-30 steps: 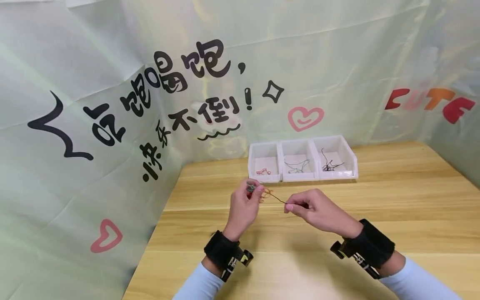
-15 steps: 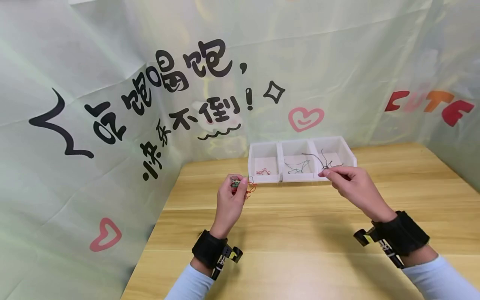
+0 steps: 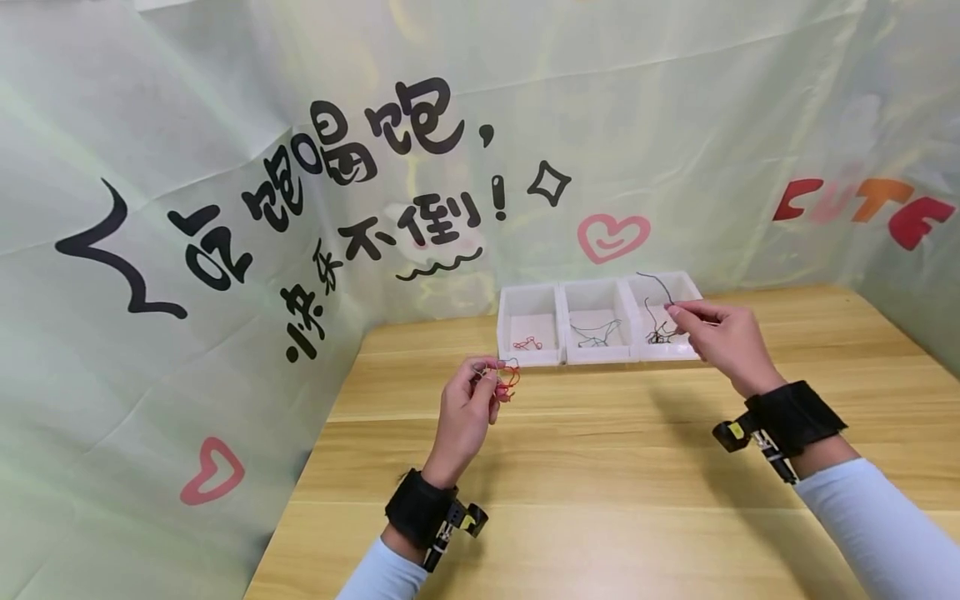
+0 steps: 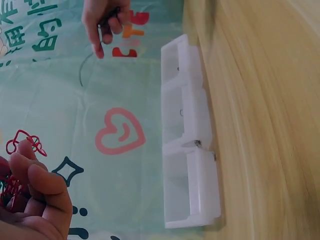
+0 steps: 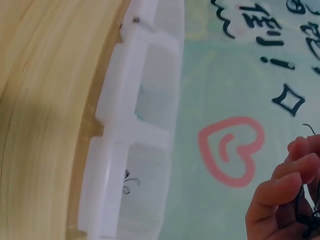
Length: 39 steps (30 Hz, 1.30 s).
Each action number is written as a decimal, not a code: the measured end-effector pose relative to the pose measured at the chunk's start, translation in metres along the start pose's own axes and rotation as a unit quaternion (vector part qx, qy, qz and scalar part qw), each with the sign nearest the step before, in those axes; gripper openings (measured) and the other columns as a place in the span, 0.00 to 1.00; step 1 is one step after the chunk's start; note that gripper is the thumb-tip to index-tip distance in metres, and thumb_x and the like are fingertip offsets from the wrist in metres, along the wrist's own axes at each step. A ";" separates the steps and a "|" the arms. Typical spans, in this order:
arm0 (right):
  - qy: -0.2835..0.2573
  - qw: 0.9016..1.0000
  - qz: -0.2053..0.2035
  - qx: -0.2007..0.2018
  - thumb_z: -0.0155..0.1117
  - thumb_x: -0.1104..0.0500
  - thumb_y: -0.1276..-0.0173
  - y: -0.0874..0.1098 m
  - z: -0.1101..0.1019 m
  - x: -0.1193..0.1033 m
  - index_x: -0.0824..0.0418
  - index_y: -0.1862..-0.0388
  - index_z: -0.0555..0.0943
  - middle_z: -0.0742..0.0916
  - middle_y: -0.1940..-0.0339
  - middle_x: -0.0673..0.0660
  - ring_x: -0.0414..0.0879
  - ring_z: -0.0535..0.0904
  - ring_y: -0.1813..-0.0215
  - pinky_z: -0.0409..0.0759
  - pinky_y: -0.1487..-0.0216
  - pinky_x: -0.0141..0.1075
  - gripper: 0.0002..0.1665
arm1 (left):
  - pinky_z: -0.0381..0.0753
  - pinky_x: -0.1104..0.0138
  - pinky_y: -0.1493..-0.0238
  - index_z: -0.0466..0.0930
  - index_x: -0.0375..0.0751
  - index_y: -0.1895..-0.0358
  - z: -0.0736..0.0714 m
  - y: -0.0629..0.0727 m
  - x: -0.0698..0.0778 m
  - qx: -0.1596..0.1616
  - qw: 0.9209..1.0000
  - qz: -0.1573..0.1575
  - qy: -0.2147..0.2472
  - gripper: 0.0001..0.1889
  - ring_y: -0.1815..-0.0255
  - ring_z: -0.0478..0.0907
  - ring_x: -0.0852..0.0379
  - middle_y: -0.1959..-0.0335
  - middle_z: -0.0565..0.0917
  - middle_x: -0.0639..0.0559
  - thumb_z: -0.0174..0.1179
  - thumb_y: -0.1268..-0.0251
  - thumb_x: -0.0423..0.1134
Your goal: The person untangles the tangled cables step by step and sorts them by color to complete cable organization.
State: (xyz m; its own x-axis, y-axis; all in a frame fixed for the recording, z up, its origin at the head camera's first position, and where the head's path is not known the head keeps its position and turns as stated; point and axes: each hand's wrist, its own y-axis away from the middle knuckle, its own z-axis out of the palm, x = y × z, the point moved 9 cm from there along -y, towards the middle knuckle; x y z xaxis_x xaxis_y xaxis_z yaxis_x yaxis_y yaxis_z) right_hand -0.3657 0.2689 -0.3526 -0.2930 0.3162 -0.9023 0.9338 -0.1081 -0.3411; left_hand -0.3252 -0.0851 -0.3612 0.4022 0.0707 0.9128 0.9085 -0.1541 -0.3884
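Note:
My left hand holds a tangle of red and green wires in front of the left bin; red loops stick out past the fingertips. In the left wrist view more red wire shows in the curled palm. Over the right bin, my right hand pinches a thin black wire whose free end points up and left. Dark wire also shows inside its curled fingers in the right wrist view. Black wires lie in the bin below.
Three joined white bins stand against the back cloth. The left bin has red wires, the middle bin green wires. The wooden table stretches before them, with printed cloth behind and at the sides.
A dark wire stretched between both hands has come away from the left hand's tangle. My right hand has carried it right and up over the right bin; the left hand has shifted slightly left.

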 end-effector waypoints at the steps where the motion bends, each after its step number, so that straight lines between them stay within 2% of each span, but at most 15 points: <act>1: 0.004 1.000 0.006 0.006 0.65 0.51 0.26 -0.003 -0.001 0.003 0.63 0.48 0.85 0.84 0.74 0.47 0.42 0.70 0.81 0.68 0.81 0.33 0.18 | 0.68 0.71 0.78 0.76 0.37 0.46 0.000 0.001 0.000 0.003 1.000 0.001 -0.007 0.10 0.81 0.68 0.56 0.71 0.80 0.42 0.46 0.19 0.33; 6: 0.026 0.999 0.029 0.010 0.62 0.50 0.24 -0.016 -0.006 0.019 0.72 0.41 0.79 0.85 0.73 0.43 0.43 0.75 0.77 0.73 0.78 0.32 0.27 | 0.70 0.70 0.78 0.73 0.39 0.45 0.000 0.002 -0.002 0.010 1.000 0.002 -0.013 0.08 0.81 0.71 0.55 0.72 0.82 0.40 0.47 0.20 0.32; 13: 0.062 0.995 0.073 0.001 0.60 0.47 0.24 -0.036 -0.011 0.036 0.72 0.37 0.77 0.83 0.71 0.37 0.40 0.80 0.73 0.78 0.75 0.32 0.31 | 0.68 0.71 0.78 0.67 0.42 0.40 0.009 0.003 -0.002 -0.004 1.000 0.006 0.001 0.14 0.83 0.68 0.58 0.72 0.84 0.40 0.50 0.24 0.28; 15: 0.074 0.994 0.083 0.003 0.60 0.47 0.24 -0.043 -0.011 0.040 0.72 0.37 0.78 0.84 0.69 0.42 0.40 0.80 0.73 0.79 0.74 0.33 0.31 | 0.68 0.71 0.78 0.68 0.42 0.40 0.013 0.004 -0.001 -0.010 1.000 0.009 0.000 0.14 0.83 0.69 0.58 0.71 0.84 0.41 0.50 0.24 0.28; 17: 0.096 0.992 0.086 0.005 0.59 0.48 0.23 -0.051 -0.010 0.044 0.72 0.35 0.76 0.87 0.64 0.53 0.45 0.82 0.69 0.81 0.72 0.34 0.31 | 0.68 0.71 0.79 0.68 0.42 0.40 0.017 0.005 0.001 -0.018 1.000 0.012 -0.002 0.14 0.83 0.69 0.58 0.71 0.85 0.42 0.50 0.24 0.28; 20: 0.163 0.983 0.088 -0.013 0.54 0.46 0.22 -0.060 -0.007 0.049 0.72 0.27 0.67 0.84 0.48 0.72 0.60 0.83 0.54 0.82 0.59 0.44 0.37 | 0.67 0.71 0.79 0.69 0.41 0.40 0.022 0.006 0.002 -0.028 0.999 0.014 -0.006 0.14 0.83 0.70 0.58 0.71 0.85 0.43 0.50 0.24 0.29; 23: 0.212 0.973 0.087 -0.038 0.49 0.46 0.21 -0.064 -0.005 0.051 0.72 0.22 0.56 0.72 0.35 0.81 0.73 0.71 0.36 0.74 0.43 0.57 0.41 | 0.67 0.71 0.79 0.69 0.41 0.40 0.023 0.007 0.003 -0.031 0.999 0.013 -0.012 0.14 0.83 0.71 0.58 0.71 0.85 0.46 0.51 0.24 0.30; 25: 0.218 0.972 0.080 -0.040 0.48 0.46 0.21 -0.063 -0.005 0.048 0.73 0.22 0.56 0.69 0.32 0.81 0.75 0.65 0.32 0.68 0.39 0.63 0.41 | 0.68 0.70 0.79 0.69 0.40 0.40 0.022 0.007 0.005 -0.030 0.999 0.015 -0.015 0.14 0.82 0.71 0.57 0.71 0.85 0.48 0.51 0.24 0.30; 28: 0.204 0.977 0.059 -0.022 0.50 0.44 0.21 -0.061 -0.004 0.035 0.72 0.26 0.65 0.72 0.31 0.77 0.72 0.68 0.34 0.68 0.40 0.61 0.38 | 0.70 0.69 0.78 0.70 0.40 0.40 0.020 0.004 0.008 -0.030 0.999 0.019 -0.015 0.13 0.81 0.72 0.56 0.70 0.85 0.48 0.50 0.23 0.31; 31: 0.181 0.983 0.038 -0.012 0.52 0.41 0.21 -0.057 0.002 0.017 0.69 0.29 0.71 0.76 0.35 0.73 0.66 0.73 0.38 0.71 0.44 0.53 0.37 | 0.72 0.68 0.76 0.70 0.41 0.40 0.019 0.001 0.009 -0.036 0.999 0.022 -0.012 0.13 0.79 0.72 0.55 0.68 0.86 0.46 0.51 0.22 0.32; 36: 0.131 0.991 0.005 -0.017 0.57 0.43 0.23 -0.043 0.015 -0.010 0.66 0.33 0.76 0.82 0.41 0.67 0.44 0.77 0.47 0.72 0.51 0.31 0.33 | 0.74 0.68 0.74 0.71 0.45 0.40 0.023 -0.003 0.009 -0.058 0.998 0.026 -0.006 0.12 0.77 0.75 0.53 0.64 0.87 0.49 0.53 0.21 0.36; 39: 0.094 0.995 -0.025 -0.029 0.61 0.48 0.24 -0.034 0.028 -0.026 0.66 0.37 0.80 0.86 0.46 0.61 0.35 0.79 0.53 0.74 0.56 0.24 0.27 | 0.75 0.67 0.73 0.71 0.44 0.40 0.026 -0.007 0.010 -0.068 0.997 0.037 -0.003 0.12 0.77 0.76 0.53 0.63 0.88 0.49 0.54 0.21 0.38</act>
State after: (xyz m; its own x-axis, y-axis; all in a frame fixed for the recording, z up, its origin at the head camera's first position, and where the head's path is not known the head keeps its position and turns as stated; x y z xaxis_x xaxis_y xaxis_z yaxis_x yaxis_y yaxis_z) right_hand -0.3955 0.2382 -0.3246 -0.3013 0.4916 -0.8170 0.9306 -0.0352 -0.3644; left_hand -0.3242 -0.0579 -0.3528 0.4680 0.0598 0.8817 0.8531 -0.2910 -0.4331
